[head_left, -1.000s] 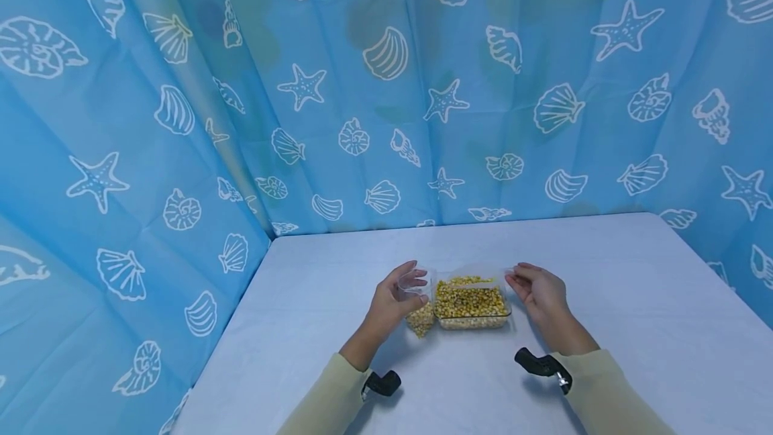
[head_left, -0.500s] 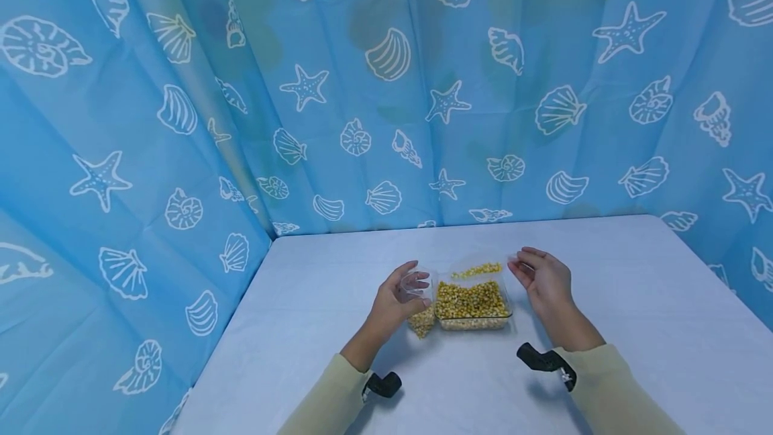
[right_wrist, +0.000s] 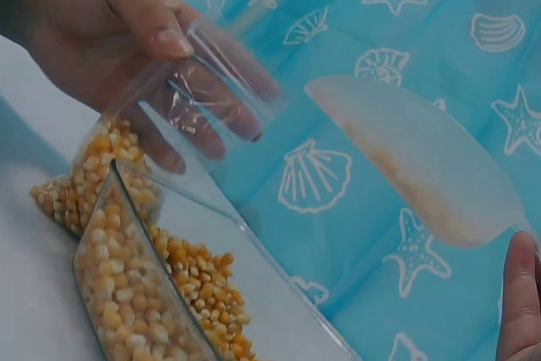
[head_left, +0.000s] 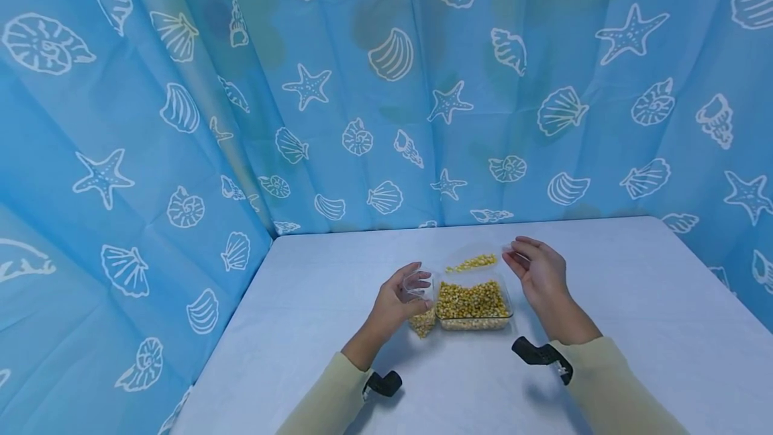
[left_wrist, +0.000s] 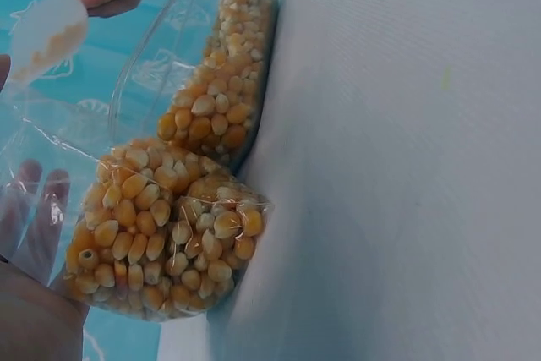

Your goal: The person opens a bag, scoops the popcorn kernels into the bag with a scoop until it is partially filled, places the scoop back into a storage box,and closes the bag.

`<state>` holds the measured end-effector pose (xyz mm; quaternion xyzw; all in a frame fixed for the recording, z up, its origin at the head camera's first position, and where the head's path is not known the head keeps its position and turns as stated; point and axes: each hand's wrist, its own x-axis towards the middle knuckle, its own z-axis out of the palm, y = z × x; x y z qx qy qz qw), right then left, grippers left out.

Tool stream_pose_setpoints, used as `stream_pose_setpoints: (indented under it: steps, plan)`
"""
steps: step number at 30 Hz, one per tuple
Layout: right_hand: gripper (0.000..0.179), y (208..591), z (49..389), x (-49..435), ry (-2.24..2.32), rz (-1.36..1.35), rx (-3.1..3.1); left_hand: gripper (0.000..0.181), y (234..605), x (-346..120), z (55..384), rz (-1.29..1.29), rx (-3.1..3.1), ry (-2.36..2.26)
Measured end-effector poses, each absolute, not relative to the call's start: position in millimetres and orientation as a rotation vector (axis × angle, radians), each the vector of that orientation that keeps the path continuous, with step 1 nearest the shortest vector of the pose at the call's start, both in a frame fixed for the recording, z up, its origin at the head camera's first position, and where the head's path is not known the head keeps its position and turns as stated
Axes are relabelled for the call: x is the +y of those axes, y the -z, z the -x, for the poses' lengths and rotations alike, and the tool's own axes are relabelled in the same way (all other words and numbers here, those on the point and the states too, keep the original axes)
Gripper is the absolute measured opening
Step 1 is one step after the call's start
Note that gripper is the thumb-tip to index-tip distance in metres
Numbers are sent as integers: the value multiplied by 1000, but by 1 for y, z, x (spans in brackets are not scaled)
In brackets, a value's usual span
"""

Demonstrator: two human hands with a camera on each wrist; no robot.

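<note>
My left hand (head_left: 389,304) holds a clear plastic bag (left_wrist: 169,234) by its upper part, with the thumb on the near side and the fingers behind the film. The bag's mouth gapes, and corn kernels fill its lower part. My right hand (head_left: 543,280) pinches the handle end of a translucent white scoop (right_wrist: 423,158), which carries a small heap of kernels. The scoop is raised above the far side of a rectangular glass container (head_left: 474,323) of corn kernels. The bag stands right beside the container's left end.
A white cloth covers the table (head_left: 326,287). Behind and to the left hangs a blue curtain (head_left: 386,119) with shell and starfish prints. Both wrists carry black camera mounts (head_left: 383,383) close over the tabletop.
My right hand has lifted the scoop up and away from the kernels in the glass container, then shifted slightly left. The left hand and bag have stayed nearly still.
</note>
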<state>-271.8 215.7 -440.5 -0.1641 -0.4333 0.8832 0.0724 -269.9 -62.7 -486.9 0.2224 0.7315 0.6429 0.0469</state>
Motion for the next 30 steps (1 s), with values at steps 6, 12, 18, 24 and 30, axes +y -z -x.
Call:
stream_pose_setpoints:
  steps: [6,12,18,24,30]
  plan:
    - [30,434,272,207,-2673,421,-1286,73,488,-61,272,-663,2202,-1978]
    - [23,433,271,199,-2687,343,-1293,75,486,-60,273,-664,2142,-1997]
    - [24,432,270,192,-2683,328,-1302,73,467,-58,260,-646,2149,-1987]
    - [26,429,270,187,-2648,299,-1367,71,460,-57,256,-613,2171,-1975]
    - [20,429,270,185,-2615,298,-1394,72,462,-58,257,-600,2158,-1977]
